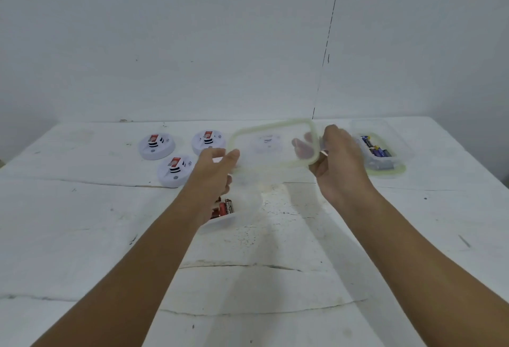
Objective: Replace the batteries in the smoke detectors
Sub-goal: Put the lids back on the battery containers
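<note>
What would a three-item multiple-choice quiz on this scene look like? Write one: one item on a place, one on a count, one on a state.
1. Where is the container of blue batteries?
A. far right of the table
B. left of the smoke detectors
C. near table edge

2. How many smoke detectors show left of the lid?
A. one
B. three
C. five

3. What is the lid's state?
A. lying flat on the table
B. held up in both hands
C. snapped onto a container

Key: 1 A, the container of blue batteries sits far right; 2 B, three smoke detectors; 3 B, left hand and right hand hold the lid.
</note>
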The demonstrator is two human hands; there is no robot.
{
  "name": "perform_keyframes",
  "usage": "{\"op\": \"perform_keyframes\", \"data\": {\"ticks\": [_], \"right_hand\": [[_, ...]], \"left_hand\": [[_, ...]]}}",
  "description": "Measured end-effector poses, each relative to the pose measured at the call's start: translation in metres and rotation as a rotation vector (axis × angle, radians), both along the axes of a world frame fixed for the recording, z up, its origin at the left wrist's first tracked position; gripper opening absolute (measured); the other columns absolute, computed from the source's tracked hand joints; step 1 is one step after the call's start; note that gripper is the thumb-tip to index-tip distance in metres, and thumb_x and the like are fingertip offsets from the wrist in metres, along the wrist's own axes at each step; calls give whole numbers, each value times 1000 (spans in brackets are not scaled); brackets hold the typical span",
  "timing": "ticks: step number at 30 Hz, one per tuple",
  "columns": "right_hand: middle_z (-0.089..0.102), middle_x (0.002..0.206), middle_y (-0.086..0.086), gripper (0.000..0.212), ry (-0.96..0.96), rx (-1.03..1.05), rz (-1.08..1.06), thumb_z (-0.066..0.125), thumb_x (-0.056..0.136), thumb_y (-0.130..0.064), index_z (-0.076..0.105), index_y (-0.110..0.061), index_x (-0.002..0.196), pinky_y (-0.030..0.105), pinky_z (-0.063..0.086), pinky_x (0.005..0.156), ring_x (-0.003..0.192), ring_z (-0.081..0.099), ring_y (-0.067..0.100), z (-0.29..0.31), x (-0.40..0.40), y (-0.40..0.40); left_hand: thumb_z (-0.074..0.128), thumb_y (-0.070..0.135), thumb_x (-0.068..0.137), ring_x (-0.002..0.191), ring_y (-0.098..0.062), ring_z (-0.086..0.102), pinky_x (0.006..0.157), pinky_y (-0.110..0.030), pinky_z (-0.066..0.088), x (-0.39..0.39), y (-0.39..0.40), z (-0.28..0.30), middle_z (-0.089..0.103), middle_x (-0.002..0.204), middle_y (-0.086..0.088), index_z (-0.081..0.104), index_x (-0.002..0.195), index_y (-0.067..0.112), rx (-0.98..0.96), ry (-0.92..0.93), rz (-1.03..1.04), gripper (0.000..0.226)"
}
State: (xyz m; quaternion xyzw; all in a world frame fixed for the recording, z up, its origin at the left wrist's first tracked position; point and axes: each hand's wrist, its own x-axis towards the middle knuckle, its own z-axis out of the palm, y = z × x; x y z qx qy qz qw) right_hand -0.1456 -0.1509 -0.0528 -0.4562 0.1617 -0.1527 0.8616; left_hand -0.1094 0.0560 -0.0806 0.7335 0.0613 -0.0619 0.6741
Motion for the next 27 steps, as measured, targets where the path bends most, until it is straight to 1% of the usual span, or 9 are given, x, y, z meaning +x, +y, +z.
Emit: {"op": "perform_keyframes", "data": {"ticks": [2,5,8,11,14,15,18,24,27], "right_hand": [[70,102,8,7,44,-83,56,53,102,-9,47,-12,99,36,58,78,92,79,30,-13,3,6],[72,101,5,19,146,-236,174,52,104,-12,52,-17,123,35,57,83,85,77,18,-27,5,20],[71,105,3,20,203,-449,322,58,104,-21,59,-29,122,32,54,83,82,68,15,-42,8,36],[66,105,1,17,216,-635,353,61,103,-30,60,-32,120,26,47,69,72,59,12,-56,13,49],[61,101,-3,20,193,-747,363,61,103,-33,61,-31,123,25,44,66,76,59,11,-65,16,56],[61,101,-5,20,185,-770,373,61,103,-33,62,-31,123,26,45,69,83,60,11,-68,18,58],[61,105,-10,23,176,-805,386,60,102,-34,64,-29,125,27,43,75,98,59,12,-76,24,61],[64,116,-3,21,215,-717,423,59,103,-33,62,-30,124,28,45,73,96,62,11,-87,28,57],[65,121,0,20,203,-703,432,60,102,-40,63,-39,122,33,50,83,104,65,17,-94,26,56]], "left_hand": [[72,39,96,70,-14,49,65,-28,45,0,19,-2,62,96,-4,50,131,22,-15,-13,57,45],[79,35,90,73,-16,52,74,-33,46,-9,51,-5,63,96,-4,49,131,23,68,-30,45,52],[80,38,88,71,-12,54,74,-31,44,-22,75,-11,69,94,-2,58,129,17,145,-48,95,51],[79,41,88,65,-7,55,66,-28,42,-35,90,-15,74,88,-3,59,124,19,243,-46,144,46],[78,46,87,66,-12,51,60,-26,38,-44,98,-22,72,92,-16,58,121,22,328,-30,163,46],[78,46,87,64,-13,48,57,-25,36,-46,100,-25,68,90,-18,58,120,22,351,-27,176,46],[77,47,87,61,-13,46,53,-25,34,-48,103,-31,58,84,-6,57,119,22,387,-13,210,46],[76,47,89,67,-12,50,58,-24,36,-52,95,-40,54,85,0,56,118,21,370,22,209,44],[76,47,88,73,-14,58,66,-27,45,-52,96,-44,59,88,-2,55,115,23,321,33,202,43]]}}
